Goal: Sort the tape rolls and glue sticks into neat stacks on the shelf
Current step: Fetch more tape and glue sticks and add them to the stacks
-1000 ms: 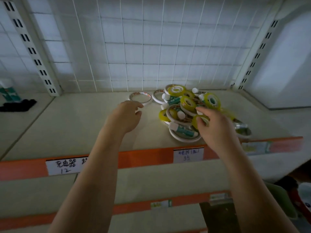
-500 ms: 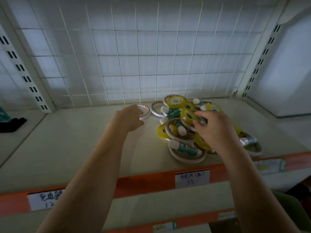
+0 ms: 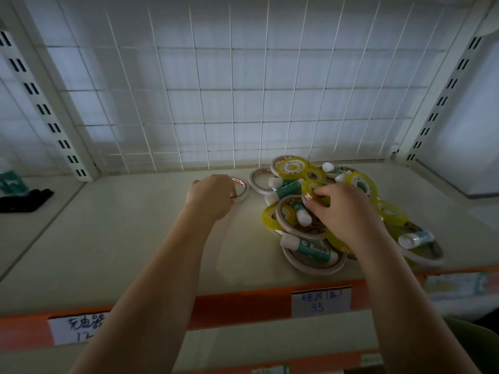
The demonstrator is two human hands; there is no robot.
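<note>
Yellow glossy tape ring (image 3: 313, 190) pinched by right hand (image 3: 344, 211), matte shelf (image 3: 121, 238)

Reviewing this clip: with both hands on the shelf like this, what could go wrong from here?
1. The right hand pinches a yellow tape roll in the middle of the pile; lifting it may drag the glue stick lying against it and shift neighbouring rolls.
2. The lowest white tape roll lies near the shelf's orange front edge; a disturbed pile might push it off.
</note>
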